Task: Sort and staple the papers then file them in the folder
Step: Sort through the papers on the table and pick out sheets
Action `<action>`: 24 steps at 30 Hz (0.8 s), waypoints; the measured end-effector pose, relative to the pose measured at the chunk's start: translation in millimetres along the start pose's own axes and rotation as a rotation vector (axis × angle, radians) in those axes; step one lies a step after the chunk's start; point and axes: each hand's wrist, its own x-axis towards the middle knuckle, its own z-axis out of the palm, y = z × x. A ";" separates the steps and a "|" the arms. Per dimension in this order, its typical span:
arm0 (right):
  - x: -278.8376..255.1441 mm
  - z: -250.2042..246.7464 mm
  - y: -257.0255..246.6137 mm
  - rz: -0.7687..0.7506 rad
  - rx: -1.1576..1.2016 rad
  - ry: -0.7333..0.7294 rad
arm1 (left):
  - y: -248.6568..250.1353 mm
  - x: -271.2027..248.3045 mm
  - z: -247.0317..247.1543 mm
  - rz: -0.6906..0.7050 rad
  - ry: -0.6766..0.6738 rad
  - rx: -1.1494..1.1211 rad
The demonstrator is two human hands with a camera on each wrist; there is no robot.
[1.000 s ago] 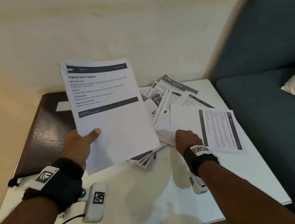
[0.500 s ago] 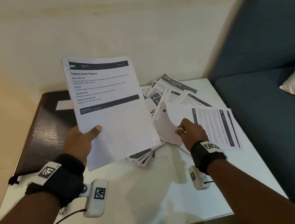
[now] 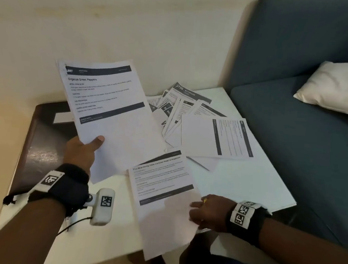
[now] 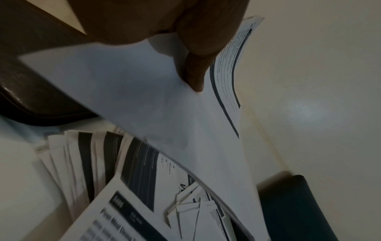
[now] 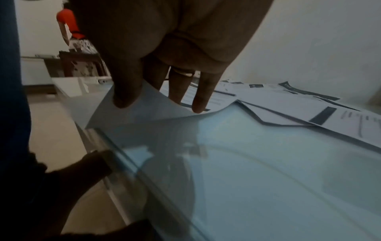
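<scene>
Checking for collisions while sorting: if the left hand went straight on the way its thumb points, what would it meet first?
Probably the fanned pile of papers. The left hand holds its sheet raised, though, so it might pass above them; depth is unclear.

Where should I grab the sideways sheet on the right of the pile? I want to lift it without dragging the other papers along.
Take the sideways sheet by its blank near-left corner, coming in from the table's front edge. That half carries no print, lies on top of the fanned pile, and nothing appears to cover it, so thumb and finger could probably pinch and peel it up. Both hands are now occupied.
</scene>
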 end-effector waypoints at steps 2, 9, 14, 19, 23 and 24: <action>-7.1 9.3 2.6 0.014 -0.004 -0.037 | -2.2 -1.6 -5.2 0.002 0.022 0.032; -13.7 -5.3 -3.9 0.185 -0.014 -0.124 | -4.7 -5.8 -18.2 -0.016 0.085 0.072; -10.4 -8.5 -11.3 0.207 0.018 -0.107 | 3.8 -22.1 -17.9 0.031 0.053 0.077; 18.8 -20.9 -5.5 0.569 0.349 0.276 | 12.5 -45.2 -20.2 0.083 0.030 0.023; 58.3 -23.4 10.2 0.947 0.587 0.364 | 7.4 -45.4 -26.4 0.087 0.055 0.016; 66.0 -23.5 11.6 1.006 0.607 0.369 | 5.2 -43.0 -28.4 0.078 0.062 0.019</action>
